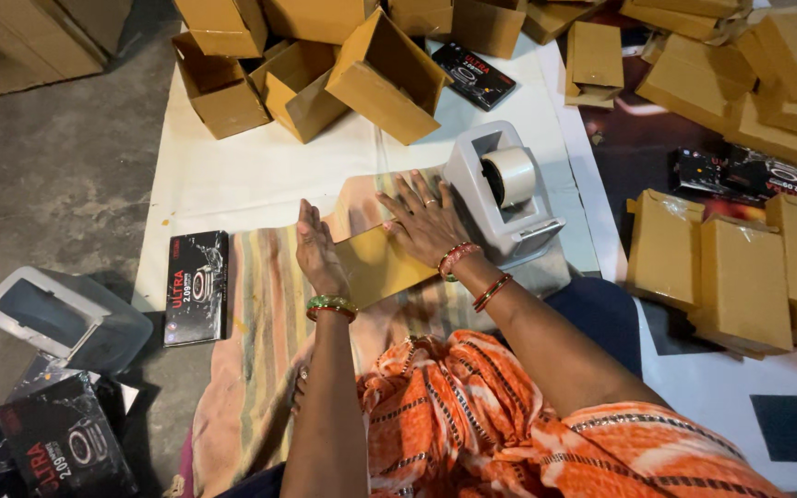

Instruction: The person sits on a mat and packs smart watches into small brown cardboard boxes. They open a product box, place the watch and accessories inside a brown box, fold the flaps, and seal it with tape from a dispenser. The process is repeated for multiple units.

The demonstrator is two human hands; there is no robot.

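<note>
Both hands down flat on it now: the left hand [320, 254] stands edge-on against the near side of the small flat brown cardboard box [380, 266], fingers straight, nothing clasped; the right hand [428, 221] lies spread open on its far end, pressing rather than holding. The box rests on a striped cloth [265, 304] on the floor. It looks light and stiff but easily dented, best taken by its edges. Just beyond, one grey tape dispenser [502, 189]. One black printed carton [196, 288] lies left; three finished brown boxes [721, 277] stand right.
</note>
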